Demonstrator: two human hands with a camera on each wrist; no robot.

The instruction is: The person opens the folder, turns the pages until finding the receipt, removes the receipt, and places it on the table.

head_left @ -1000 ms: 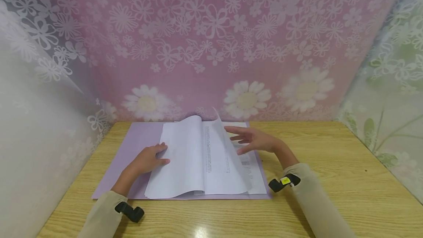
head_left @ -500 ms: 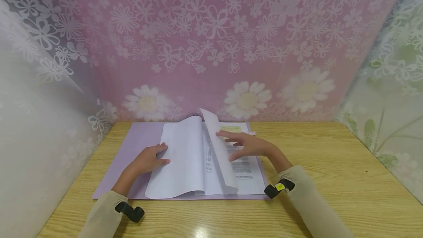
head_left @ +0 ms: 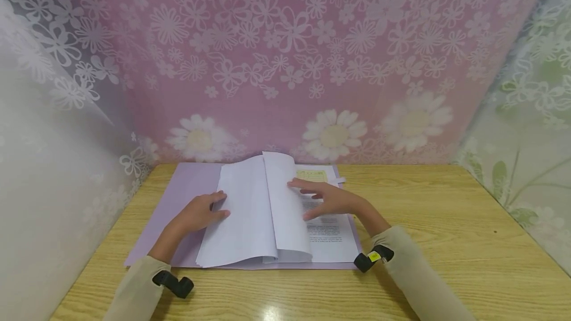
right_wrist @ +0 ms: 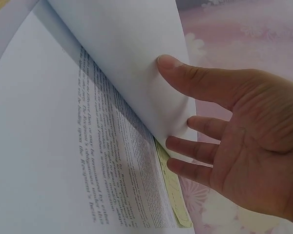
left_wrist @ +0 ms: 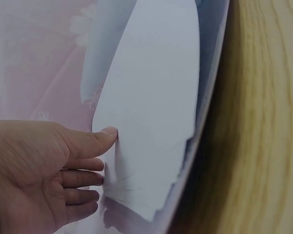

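A purple folder (head_left: 178, 182) lies spread on the table, with white sheets on both sides. My left hand (head_left: 200, 214) rests on the turned-over sheets (head_left: 241, 212) at the left, thumb and fingers apart. In the left wrist view, the thumb (left_wrist: 105, 140) touches the white paper (left_wrist: 151, 97). My right hand (head_left: 332, 199) touches a half-turned sheet (head_left: 285, 207), which curls up at the middle, its blank back showing. The fingers are fairly straight against it in the right wrist view. Beneath it shows a printed page (right_wrist: 107, 146) with a yellow-green patch (head_left: 312, 176).
The wooden table (head_left: 446, 232) extends on both sides and in front. Behind stands a pink flowered curtain (head_left: 276, 63); pale flowered fabric (head_left: 53, 162) hangs at the left. A small white tab (head_left: 341, 180) sticks out past the folder's right edge.
The sheet at my right hand has swung leftward, from lying over the right page to standing curled by the middle. My right hand has moved left with it; the left hand stays almost still.
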